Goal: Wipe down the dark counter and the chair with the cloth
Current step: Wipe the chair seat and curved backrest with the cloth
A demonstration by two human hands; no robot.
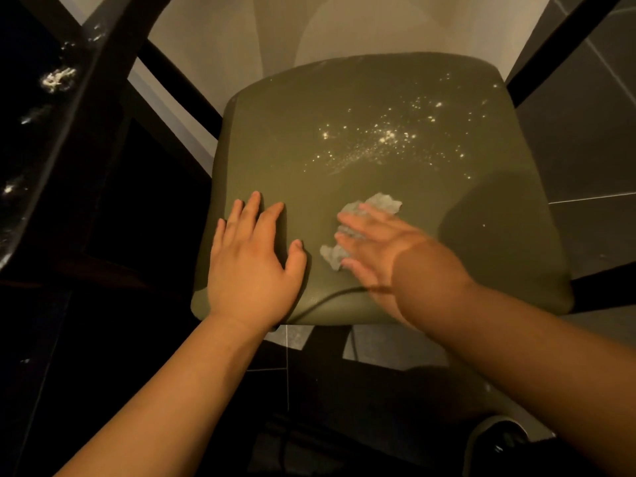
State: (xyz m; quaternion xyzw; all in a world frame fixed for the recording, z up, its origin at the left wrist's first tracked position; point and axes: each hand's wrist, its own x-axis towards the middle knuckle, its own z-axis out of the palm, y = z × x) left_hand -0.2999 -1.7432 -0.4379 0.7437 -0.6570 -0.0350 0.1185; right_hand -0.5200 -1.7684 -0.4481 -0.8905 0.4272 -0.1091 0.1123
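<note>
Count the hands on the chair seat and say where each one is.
2. The left hand lies flat on the near left part of the seat. The right hand, blurred, presses the cloth onto the seat just to its right. No other hand shows.

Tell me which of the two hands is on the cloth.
The right hand: it presses the crumpled pale cloth onto the olive chair seat. The left hand lies flat on the bare seat, apart from the cloth.
</note>
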